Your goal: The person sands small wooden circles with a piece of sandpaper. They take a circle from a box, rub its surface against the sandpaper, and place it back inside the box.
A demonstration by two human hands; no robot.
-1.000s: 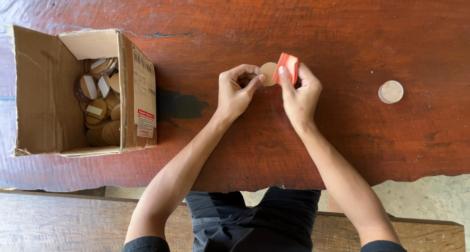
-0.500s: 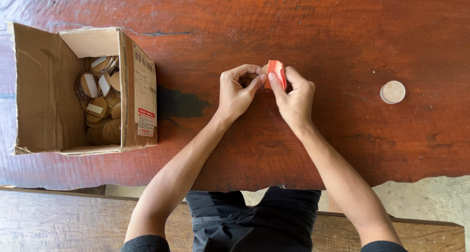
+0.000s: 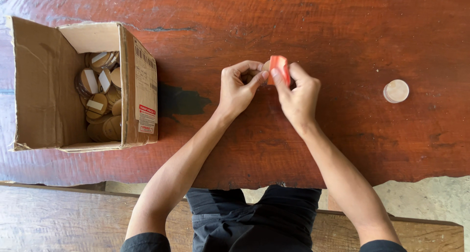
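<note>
Centre of frame, slightly above middle: both hands meet over the red-brown wooden counter (image 3: 342,32). Right hand (image 3: 298,93) is pinched shut on a small red-orange block (image 3: 279,68), thumb and forefinger gripping its sides so its flat face turns toward the left hand. Left hand (image 3: 237,88) is curled closed on a tan round disc (image 3: 265,66), mostly hidden behind fingers and block; only an edge shows. Block and disc look pressed together, held up off the counter so both hands can squeeze from opposite sides.

Left of frame: open cardboard box (image 3: 46,85) lying with flaps spread, opening up, within reach of the left arm. Inside, a loose pile of similar tan discs (image 3: 100,98), some with white strips on them.

Right of frame: one round pale disc (image 3: 395,91) lies flat alone on the counter, well apart from the hands and set aside from the box pile.
</note>
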